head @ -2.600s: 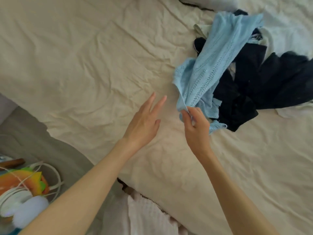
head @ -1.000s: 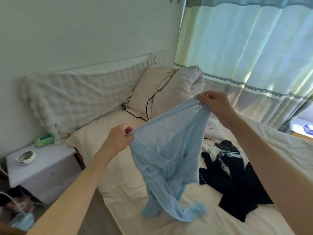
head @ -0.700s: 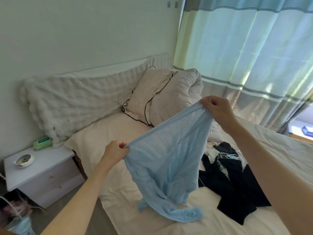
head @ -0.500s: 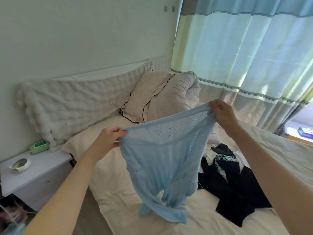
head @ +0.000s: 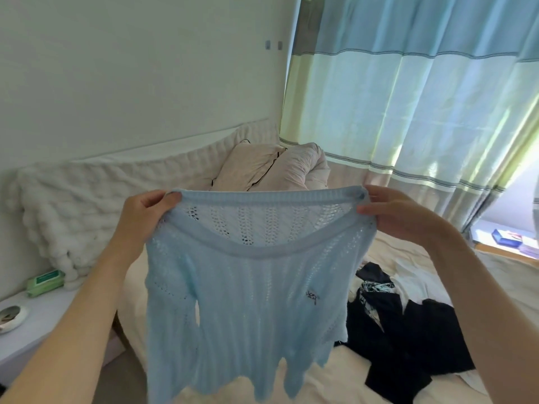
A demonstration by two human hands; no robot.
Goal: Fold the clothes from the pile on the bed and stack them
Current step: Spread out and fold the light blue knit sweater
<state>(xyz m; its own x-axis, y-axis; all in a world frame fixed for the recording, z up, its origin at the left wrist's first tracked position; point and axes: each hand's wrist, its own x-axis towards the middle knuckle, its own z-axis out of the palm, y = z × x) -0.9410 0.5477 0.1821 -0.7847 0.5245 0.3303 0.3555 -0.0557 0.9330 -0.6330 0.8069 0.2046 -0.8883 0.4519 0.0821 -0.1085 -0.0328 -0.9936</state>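
A light blue open-knit sweater hangs spread out in the air above the bed. My left hand pinches the left end of its neckline. At the right end of the neckline, my right hand grips the knit between thumb and fingers. The sweater's hem dangles just above the cream sheet. Behind it, at the right, lies the pile of clothes, mostly black garments with some white and a patterned piece.
Two pillows lean at the head of the bed against a white fluffy headboard cover. A white nightstand at the left holds a green wipes pack and a small dish. Striped curtains hang behind.
I lifted the blue sweater off the pile and raised it. Over the last second my hands moved apart and levelled, so the bunched knit now hangs flat by its neckline.
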